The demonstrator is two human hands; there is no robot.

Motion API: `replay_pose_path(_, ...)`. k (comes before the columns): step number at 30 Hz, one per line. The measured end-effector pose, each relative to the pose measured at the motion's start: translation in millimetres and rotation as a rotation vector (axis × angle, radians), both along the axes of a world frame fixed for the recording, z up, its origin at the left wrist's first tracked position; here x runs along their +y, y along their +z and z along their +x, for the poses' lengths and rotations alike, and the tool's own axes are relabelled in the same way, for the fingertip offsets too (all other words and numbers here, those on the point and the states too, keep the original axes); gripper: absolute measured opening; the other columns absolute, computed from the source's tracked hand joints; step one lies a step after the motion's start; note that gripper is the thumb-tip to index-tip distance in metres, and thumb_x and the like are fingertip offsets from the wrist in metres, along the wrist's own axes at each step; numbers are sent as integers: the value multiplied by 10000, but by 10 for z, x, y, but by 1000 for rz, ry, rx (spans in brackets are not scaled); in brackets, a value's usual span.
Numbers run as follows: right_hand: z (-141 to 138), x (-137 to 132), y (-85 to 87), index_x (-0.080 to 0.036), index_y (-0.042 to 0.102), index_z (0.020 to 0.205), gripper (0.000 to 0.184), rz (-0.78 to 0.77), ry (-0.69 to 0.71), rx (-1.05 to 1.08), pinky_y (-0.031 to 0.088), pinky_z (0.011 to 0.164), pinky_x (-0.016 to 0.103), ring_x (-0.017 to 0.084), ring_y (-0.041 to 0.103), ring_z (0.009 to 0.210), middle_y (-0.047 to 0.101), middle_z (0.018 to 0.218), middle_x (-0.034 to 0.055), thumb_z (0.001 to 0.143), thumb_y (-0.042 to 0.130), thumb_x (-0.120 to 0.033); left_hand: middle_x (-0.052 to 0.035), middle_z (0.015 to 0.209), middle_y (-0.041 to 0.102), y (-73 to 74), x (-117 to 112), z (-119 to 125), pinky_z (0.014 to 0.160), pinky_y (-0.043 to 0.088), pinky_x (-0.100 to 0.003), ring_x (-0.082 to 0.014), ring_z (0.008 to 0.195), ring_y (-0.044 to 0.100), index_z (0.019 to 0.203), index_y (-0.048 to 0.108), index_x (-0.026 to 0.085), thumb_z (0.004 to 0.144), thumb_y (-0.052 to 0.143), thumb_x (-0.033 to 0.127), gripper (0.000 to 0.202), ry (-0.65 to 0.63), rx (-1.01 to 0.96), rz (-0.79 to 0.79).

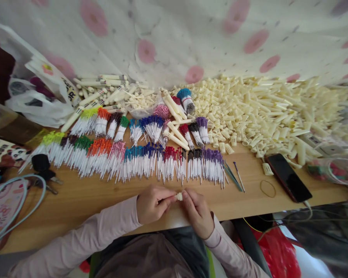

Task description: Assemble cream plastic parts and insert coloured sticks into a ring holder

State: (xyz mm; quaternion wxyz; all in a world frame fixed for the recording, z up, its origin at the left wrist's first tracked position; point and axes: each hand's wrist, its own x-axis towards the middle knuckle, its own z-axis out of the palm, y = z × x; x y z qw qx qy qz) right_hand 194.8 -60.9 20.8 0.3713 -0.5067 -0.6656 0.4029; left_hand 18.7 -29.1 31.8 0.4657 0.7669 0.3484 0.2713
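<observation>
Close to the table's front edge, my left hand (154, 204) and my right hand (198, 213) meet with pinched fingers. Between their fingertips is a small cream plastic pen part (179, 196), touched from both sides; most of it is hidden by the fingers. Just beyond the hands lies a long row of pen refills with white tubes and coloured ends, among them orange refills (99, 152), red refills (170, 158) and purple refills (214, 164). Tweezers (232, 175) and one loose dark-blue-ended refill (239, 177) lie to the right of the row.
A large heap of cream pen parts (249, 112) fills the back right. Assembled pens (113, 83) are piled at the back left. A phone (289, 177) with a cable, a rubber band (268, 189) and a clear tub (335, 170) sit right; keys (48, 179) and a pale cable (43, 193) lie left.
</observation>
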Motion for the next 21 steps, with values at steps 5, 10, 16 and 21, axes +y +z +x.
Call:
replay_pose_path(5, -1, 5, 9, -214, 341, 650, 356, 13, -1, 8, 288, 527, 247, 110, 374, 517, 334, 574, -53, 995, 346, -300, 22, 503, 531, -29, -28, 24, 510, 354, -214, -105, 484, 515, 615, 555, 172, 922, 452, 207, 326, 58, -6, 157)
replay_pose_path(10, -6, 2, 9, -212, 349, 646, 365, -3, -10, 9, 297, 530, 246, 112, 386, 525, 356, 573, -48, 996, 344, -319, -6, 548, 568, -35, -51, 35, 521, 370, -227, -128, 522, 551, 686, 595, 162, 920, 441, 186, 281, 70, 60, 240)
replay_pose_path(16, -4, -2, 12, -210, 354, 626, 399, -21, -35, 12, 301, 527, 252, 117, 398, 520, 375, 563, -42, 995, 353, -362, -55, 612, 634, -72, -73, 35, 506, 400, -237, -156, 543, 592, 784, 649, 152, 926, 417, 189, 274, 89, 90, 370)
replay_pose_path(21, 10, -37, -40, -203, 496, 655, 446, -17, -77, 49, 376, 570, 273, 158, 502, 581, 496, 599, -1, 978, 374, -487, -74, 654, 656, -141, -86, 41, 517, 433, -240, -161, 555, 609, 860, 664, 148, 938, 391, 194, 288, 102, 108, 442)
